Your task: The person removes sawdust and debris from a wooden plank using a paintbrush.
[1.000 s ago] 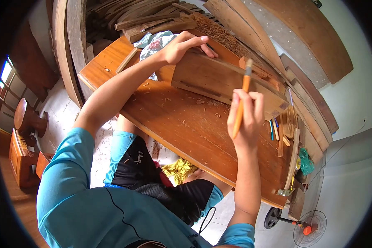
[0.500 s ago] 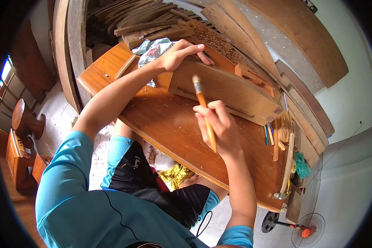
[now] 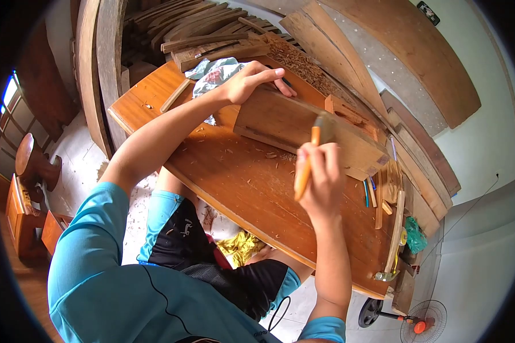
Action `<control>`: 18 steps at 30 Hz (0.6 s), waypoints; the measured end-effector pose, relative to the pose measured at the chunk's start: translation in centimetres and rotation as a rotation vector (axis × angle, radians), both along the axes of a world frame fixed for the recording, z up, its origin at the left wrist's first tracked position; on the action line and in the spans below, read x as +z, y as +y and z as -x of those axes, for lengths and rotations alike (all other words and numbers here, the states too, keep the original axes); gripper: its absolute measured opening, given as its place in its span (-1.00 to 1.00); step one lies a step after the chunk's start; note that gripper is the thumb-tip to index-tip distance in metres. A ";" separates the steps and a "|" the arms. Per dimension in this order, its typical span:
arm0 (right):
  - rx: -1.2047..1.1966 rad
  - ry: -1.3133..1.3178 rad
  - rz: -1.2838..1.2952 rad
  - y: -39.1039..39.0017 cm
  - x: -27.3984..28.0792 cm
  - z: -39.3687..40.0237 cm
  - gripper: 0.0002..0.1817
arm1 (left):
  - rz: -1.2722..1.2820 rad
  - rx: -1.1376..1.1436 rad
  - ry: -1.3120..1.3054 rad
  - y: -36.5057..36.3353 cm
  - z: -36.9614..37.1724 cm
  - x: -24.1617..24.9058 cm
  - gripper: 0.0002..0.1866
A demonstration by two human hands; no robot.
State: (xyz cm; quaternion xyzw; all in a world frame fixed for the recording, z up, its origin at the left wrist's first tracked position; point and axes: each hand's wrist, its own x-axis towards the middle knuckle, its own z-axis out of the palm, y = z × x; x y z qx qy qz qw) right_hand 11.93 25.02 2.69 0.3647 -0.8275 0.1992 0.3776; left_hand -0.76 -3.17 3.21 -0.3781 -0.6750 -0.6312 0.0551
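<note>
A long wooden block (image 3: 286, 123) stands on its edge on the orange-brown wooden table (image 3: 234, 177). My left hand (image 3: 254, 81) rests over the block's upper left end, thumb stretched out and fingers curling behind its top edge. In my right hand (image 3: 320, 171) is a brush (image 3: 306, 171) with an orange handle, its blurred bristle end up against the block's front face. Wood shavings lie on the table below the block. Beside my left wrist is a crumpled pale cloth or bag (image 3: 217, 74).
A carved wooden piece (image 3: 349, 114) lies behind the block. Thin sticks and a hammer (image 3: 387, 276) are along the right edge, near a green plastic bag (image 3: 416, 234). Stacked wood strips (image 3: 183, 26) and a shavings heap (image 3: 297, 63) are at the back. A fan (image 3: 423, 326) stands lower right.
My right hand has moved right and slightly up with the brush, whose bristle end has gone from the block's left part to nearer its middle. My left hand stays at the block's end.
</note>
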 end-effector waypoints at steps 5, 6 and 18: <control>0.229 -0.132 -0.071 -1.7 -0.8 -1.0 -0.76 | 0.015 0.004 0.010 0.0 -0.2 0.2 -0.32; 0.266 -0.171 -0.069 -1.8 -0.9 -1.1 -0.72 | 0.021 0.008 0.006 0.1 -0.3 0.2 -0.33; 0.011 -0.088 0.188 1.5 1.1 0.4 -0.88 | -0.003 -0.004 0.014 0.0 0.0 0.0 -0.33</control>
